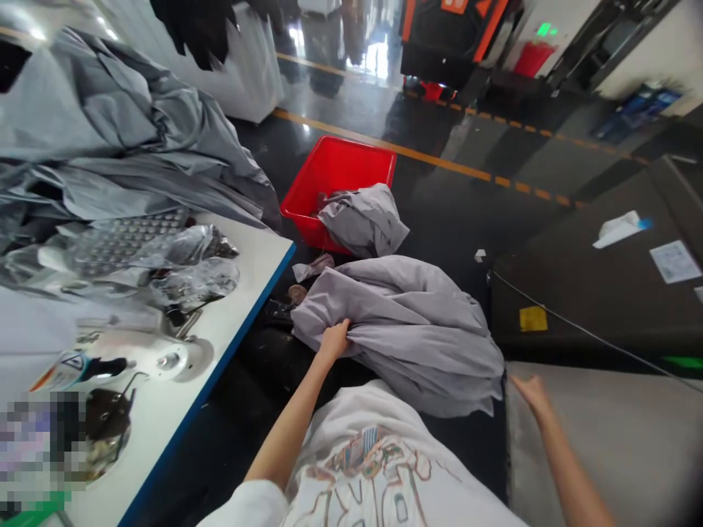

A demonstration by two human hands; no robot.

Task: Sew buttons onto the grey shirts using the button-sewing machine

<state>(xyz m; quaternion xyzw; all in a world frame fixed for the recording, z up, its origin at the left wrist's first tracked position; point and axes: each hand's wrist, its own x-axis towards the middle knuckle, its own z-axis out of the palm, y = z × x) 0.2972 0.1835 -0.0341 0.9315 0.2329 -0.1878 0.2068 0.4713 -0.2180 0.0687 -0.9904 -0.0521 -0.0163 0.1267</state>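
Observation:
My left hand (pixel 335 341) is closed on a fold of a large grey cloth (pixel 406 315), near its left side. The cloth hangs in a bulging heap in front of my white shirt, and its underside is hidden. To the right of the cloth, my right hand (pixel 532 395) is apart from it, at the edge of a pale grey panel (pixel 593 439). Its thumb and fingers look spread, with nothing visible in them. Beyond the cloth, a red bin (pixel 310 230) holds another bundle of grey cloth (pixel 365 219), which spills over its near rim.
On my left stands a white table (pixel 220 351) with a blue edge, bearing a sewing machine (pixel 148 359), plastic bags (pixel 198 278) and piled grey fabric (pixel 137 124). A dark box-like surface (pixel 593 271) with a cord is at right. Orange lines mark the shiny floor (pixel 439 190).

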